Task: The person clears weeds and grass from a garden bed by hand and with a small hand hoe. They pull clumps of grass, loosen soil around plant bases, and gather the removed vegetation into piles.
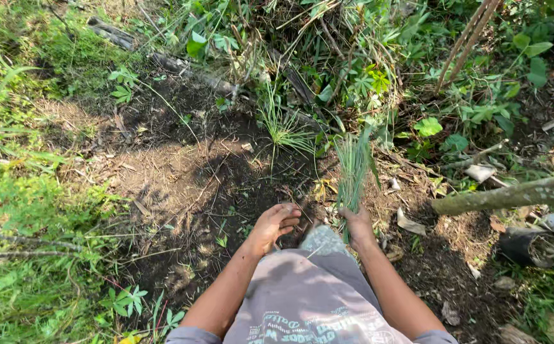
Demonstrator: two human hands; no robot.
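Right hand (358, 224) — grip clamped round grass bundle (352, 171), blades upright above it; left hand (275, 223) beside, fingers loosely curled over dark soil (226, 178), holding nothing.

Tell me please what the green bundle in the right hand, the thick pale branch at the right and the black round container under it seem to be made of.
The green bundle in the right hand looks like fresh grass: thin, matte blades. The thick pale branch looks like wood with rough, mottled, perhaps lichen-covered bark. The black round container seems to be soft plastic, dull and crumpled at the rim, though this is uncertain.
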